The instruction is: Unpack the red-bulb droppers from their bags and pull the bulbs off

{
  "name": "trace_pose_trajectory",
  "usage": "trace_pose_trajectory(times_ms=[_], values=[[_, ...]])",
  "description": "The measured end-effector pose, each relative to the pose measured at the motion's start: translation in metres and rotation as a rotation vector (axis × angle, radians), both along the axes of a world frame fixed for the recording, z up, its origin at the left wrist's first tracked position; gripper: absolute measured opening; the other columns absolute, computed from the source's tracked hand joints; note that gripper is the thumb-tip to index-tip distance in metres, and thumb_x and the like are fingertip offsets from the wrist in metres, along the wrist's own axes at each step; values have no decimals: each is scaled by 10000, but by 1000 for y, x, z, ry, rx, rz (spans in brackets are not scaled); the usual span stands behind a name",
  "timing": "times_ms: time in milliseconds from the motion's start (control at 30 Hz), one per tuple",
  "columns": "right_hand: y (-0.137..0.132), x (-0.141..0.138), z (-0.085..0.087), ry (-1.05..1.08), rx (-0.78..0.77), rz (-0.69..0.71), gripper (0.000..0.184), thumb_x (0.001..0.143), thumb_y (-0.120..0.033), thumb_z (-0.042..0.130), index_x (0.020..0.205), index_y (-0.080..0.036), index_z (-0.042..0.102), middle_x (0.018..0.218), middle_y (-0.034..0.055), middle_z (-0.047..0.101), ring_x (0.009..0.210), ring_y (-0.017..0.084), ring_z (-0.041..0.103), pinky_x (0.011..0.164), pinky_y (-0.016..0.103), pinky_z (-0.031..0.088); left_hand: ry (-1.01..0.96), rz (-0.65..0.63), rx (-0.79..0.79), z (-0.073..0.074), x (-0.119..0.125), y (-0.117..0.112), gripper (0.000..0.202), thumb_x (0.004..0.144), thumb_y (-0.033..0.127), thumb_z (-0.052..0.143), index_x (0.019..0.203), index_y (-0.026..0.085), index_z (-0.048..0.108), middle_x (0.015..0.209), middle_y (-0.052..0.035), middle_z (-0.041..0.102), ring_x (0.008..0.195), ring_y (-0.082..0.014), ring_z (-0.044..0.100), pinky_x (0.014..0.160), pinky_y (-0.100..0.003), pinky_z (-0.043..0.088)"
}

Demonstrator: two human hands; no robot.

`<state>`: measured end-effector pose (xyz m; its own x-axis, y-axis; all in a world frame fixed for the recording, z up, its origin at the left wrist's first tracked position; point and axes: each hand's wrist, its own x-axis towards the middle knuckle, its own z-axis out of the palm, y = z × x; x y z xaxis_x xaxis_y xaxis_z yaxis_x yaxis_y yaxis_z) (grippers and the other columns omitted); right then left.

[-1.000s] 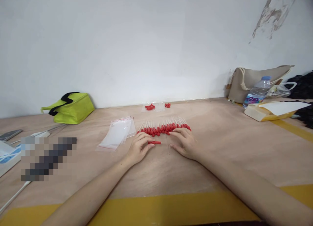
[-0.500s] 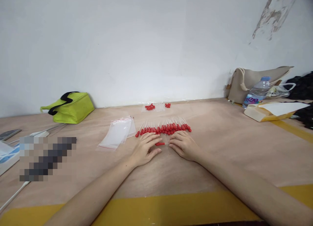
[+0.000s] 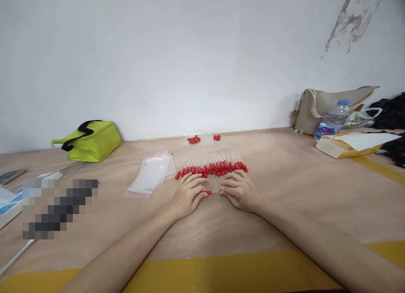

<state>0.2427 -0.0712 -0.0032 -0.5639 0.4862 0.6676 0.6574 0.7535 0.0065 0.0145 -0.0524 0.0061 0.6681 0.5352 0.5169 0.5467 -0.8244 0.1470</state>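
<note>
A dropper with a red rubber bulb and a thin clear tube lies level between my hands, close to the tabletop. My left hand is closed, thumb and fingers pinching the bulb end. At the other end, the fingertips of my right hand are closed on the tube. Another thin clear tube lies just beyond, between the hands. Right past my fingers is a wide row of red-bulbed droppers, bulbs toward me and clear tubes pointing to the wall.
Clear zip bags lie left of the row. Loose red bulbs rest on clear plastic near the wall. A green bag stands at the left. At the right are a water bottle, a beige bag and an open paper packet.
My left thumb and fingers have closed on the red bulb, which lay loose in front of the hand before. The dropper has shifted slightly toward me.
</note>
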Motion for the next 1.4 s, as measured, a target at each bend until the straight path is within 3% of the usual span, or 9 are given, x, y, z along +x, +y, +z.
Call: trace_pose_trajectory(times_ms=[333,500,633,733,867,1100,1233,1400], values=[[-1,5,-2,0,3,-11,178,850,-246,473,798,-217,641,787,15,658,844,159,523,808,355,318,-7,8,38,-1,-6,-1,168,846,251,467,831,229,633,1027,-30,636,1108,-209,478,987,-444,314],[5,24,-7,94,-24,-139,205,845,-270,479,760,-238,664,788,20,653,845,169,518,799,346,329,-47,60,34,0,-27,0,168,855,239,456,894,229,619,1013,-37,638,1058,-200,508,950,-420,366],[9,22,-13,122,-63,-162,203,850,-313,479,864,-249,671,730,21,644,736,157,507,731,325,335,-142,84,-34,0,-31,0,176,866,254,442,933,217,600,955,-53,609,913,-162,554,828,-322,446],[9,17,-14,178,-83,-173,219,856,-278,456,955,-226,645,777,32,653,726,153,507,731,315,336,-262,209,-105,-3,-31,4,175,851,289,466,983,212,551,891,-39,589,807,-142,563,714,-275,465],[7,13,-11,185,-120,-180,201,842,-230,446,940,-213,620,775,26,643,712,148,503,733,306,322,-365,319,-265,-6,-35,10,214,789,368,547,887,191,479,739,16,547,615,-102,525,547,-219,430],[6,3,-10,122,-73,-235,162,808,-172,446,774,-199,601,740,17,635,700,147,498,718,306,285,-238,304,-321,-5,-32,16,294,706,428,621,735,186,456,626,53,494,541,-91,461,519,-212,374],[4,0,-10,108,-88,-213,166,827,-218,456,831,-197,621,805,40,647,741,150,513,733,311,277,-212,297,-327,-6,-29,18,319,700,467,610,760,183,476,639,46,498,536,-93,457,515,-217,372],[-2,-2,-5,37,-162,-143,312,781,-439,531,954,-196,622,851,63,629,817,181,501,765,334,272,-197,284,-342,-4,-30,14,329,737,475,565,876,180,520,689,25,530,565,-100,482,551,-232,397]])
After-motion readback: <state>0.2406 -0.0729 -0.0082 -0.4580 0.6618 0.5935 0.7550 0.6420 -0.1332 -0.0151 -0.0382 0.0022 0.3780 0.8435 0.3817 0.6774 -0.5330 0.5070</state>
